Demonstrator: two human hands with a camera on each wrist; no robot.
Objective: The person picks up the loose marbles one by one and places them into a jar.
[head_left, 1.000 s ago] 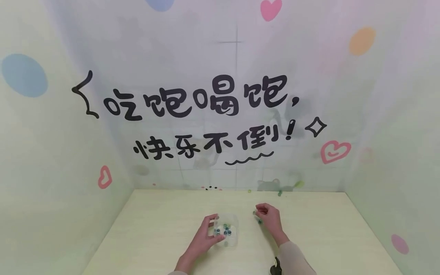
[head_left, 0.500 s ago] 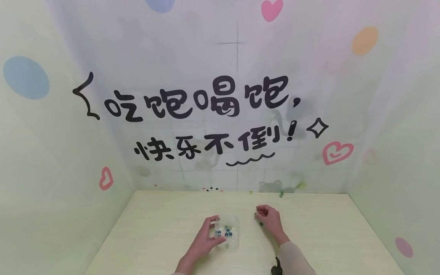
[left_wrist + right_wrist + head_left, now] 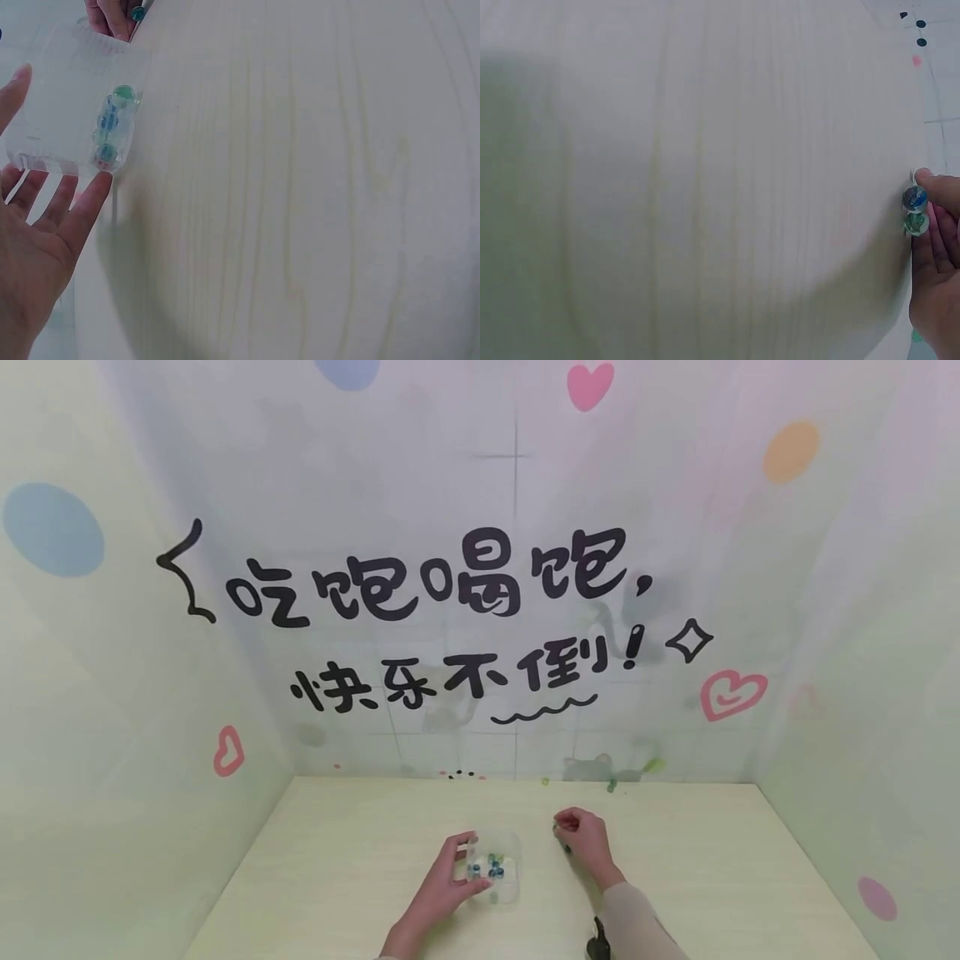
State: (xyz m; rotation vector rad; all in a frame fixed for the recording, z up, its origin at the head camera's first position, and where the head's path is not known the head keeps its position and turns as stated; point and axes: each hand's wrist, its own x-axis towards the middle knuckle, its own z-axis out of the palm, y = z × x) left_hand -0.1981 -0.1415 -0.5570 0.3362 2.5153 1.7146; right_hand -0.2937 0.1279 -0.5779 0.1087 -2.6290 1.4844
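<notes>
My left hand (image 3: 444, 881) grips a clear plastic box (image 3: 510, 881) by its left side, thumb at the near corner. Several blue and green glass marbles (image 3: 496, 866) lie inside the box; in the left wrist view it looks tilted, with marbles (image 3: 107, 120) gathered along one side. To the right of the box, my right hand (image 3: 588, 843) has its thumb and fingers drawn together at the table. A blue marble (image 3: 914, 198) and a green marble (image 3: 916, 223) sit at those fingertips, which appear to pinch them. The fingers partly hide the marbles in the head view.
The pale wood-grain table (image 3: 360, 827) meets a printed back wall (image 3: 420, 727) and side walls. Small green marbles (image 3: 612, 786) appear at the table's back edge. A black object (image 3: 597, 942) lies beside the right sleeve.
My right fingers have closed in slightly over the marbles, which show less than before. The left hand and the box have hardly moved.
</notes>
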